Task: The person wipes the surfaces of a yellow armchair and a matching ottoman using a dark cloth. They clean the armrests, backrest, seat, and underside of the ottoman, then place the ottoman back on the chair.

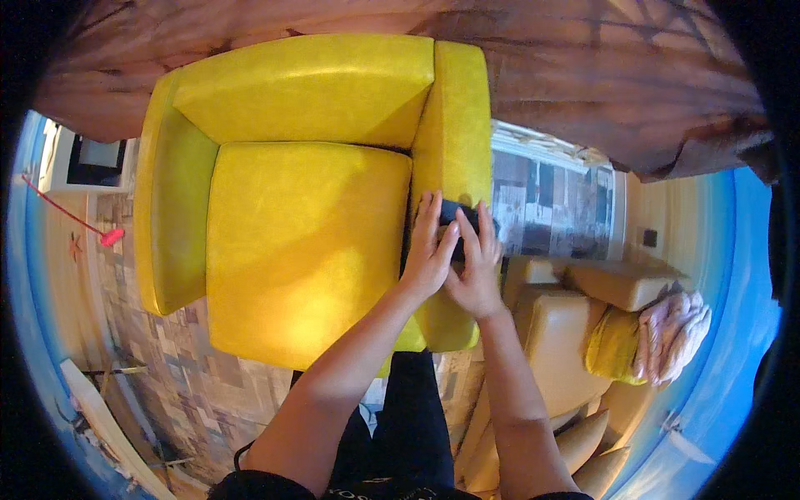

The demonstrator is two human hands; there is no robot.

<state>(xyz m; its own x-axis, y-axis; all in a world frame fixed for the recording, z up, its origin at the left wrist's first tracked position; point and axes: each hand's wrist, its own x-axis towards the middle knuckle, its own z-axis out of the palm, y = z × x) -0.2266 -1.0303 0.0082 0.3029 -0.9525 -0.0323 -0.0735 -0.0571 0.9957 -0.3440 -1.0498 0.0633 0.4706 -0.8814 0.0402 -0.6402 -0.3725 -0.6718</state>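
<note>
A yellow upholstered armchair [306, 206] stands before me, its back towards the top of the view. Over its right armrest [462, 125] both my hands are close together on a small black object [451, 212], whose kind I cannot tell. My left hand [431, 250] is on its left side, with the fingers pointing up and the thumb towards the middle. My right hand [478, 259] lies across its right side with the fingers spread. The hands cover most of the object, so its shape and lower part are hidden.
Brown curtain fabric [594, 81] hangs behind the armchair. At the right is a tan sofa [556, 337] with cushions, a yellow cloth [609, 344] and a pale pink one [672, 337]. A pink item [112, 237] hangs on a red cord at the left. The floor [219, 394] has a patchwork plank pattern.
</note>
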